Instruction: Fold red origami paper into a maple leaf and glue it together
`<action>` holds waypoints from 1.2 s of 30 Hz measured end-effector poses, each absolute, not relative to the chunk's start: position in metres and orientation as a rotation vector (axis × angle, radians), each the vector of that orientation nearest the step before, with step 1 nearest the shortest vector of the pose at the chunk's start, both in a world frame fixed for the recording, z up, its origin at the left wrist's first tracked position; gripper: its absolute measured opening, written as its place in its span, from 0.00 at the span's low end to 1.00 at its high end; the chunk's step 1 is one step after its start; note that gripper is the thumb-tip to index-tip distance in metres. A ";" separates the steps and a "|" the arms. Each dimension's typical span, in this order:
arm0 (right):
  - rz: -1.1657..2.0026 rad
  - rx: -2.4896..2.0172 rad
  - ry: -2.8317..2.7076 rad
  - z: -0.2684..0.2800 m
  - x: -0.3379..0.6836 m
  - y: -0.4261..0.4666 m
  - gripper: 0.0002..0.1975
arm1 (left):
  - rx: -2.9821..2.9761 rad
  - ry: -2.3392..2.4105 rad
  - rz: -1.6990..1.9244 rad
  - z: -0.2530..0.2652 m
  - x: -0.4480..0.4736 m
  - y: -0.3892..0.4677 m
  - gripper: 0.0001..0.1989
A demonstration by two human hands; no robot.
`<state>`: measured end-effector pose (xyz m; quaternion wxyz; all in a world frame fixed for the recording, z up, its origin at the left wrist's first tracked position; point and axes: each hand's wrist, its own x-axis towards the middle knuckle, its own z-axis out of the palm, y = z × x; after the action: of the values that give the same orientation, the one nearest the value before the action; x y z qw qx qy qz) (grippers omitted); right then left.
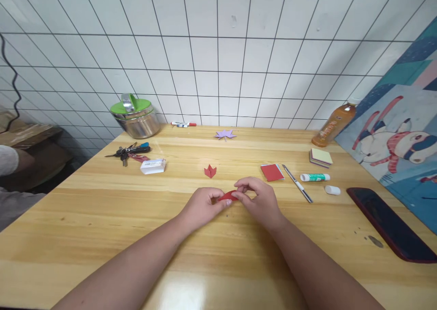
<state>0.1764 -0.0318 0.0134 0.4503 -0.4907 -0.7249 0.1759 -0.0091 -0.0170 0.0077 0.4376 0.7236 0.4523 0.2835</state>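
Observation:
Between my two hands is a small piece of red folded paper [226, 195], held just above or on the wooden table. My left hand [204, 206] pinches its left end between thumb and fingers. On the right end, the thumb and fingertips of my right hand [258, 200] close on the same paper. Part of the paper is hidden by my fingers. Just beyond my hands lies a red folded paper piece [210, 171] with pointed tips. A stack of red square paper [272, 172] rests to the right, and a purple paper maple leaf [225, 134] lies near the wall.
Right of the paper stack are a craft knife [297, 183], a glue stick [314, 177], its cap [332, 190], a notepad [321, 157], a bottle [334, 123] and a phone [391, 223]. Leftward are a metal pot [139, 121], keys [128, 151], a white box [153, 166] and a marker [183, 124]. Another person's arm [15, 160] shows far left.

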 end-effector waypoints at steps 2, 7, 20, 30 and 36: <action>0.406 -1.245 -1.793 0.013 0.178 -0.031 0.03 | 1.679 1.055 0.709 0.010 -0.009 -0.017 0.19; 0.158 -1.206 -1.920 0.017 0.182 -0.032 0.06 | 1.304 0.895 0.662 0.013 -0.007 -0.015 0.24; -0.056 -1.061 -2.344 0.020 0.187 -0.039 0.12 | 0.750 0.722 0.708 0.017 -0.014 -0.013 0.14; 0.181 -1.008 -2.345 0.013 0.186 -0.033 0.13 | 1.029 0.868 0.686 0.008 -0.014 -0.007 0.15; 0.337 -1.115 -2.312 -0.006 0.198 -0.014 0.12 | 2.224 1.180 0.916 0.005 -0.017 -0.006 0.09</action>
<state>0.1984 -0.0142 -0.0056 0.2727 -0.4142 -0.8593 0.1253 -0.0171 -0.0060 0.0048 0.2292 0.8081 0.4286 0.3328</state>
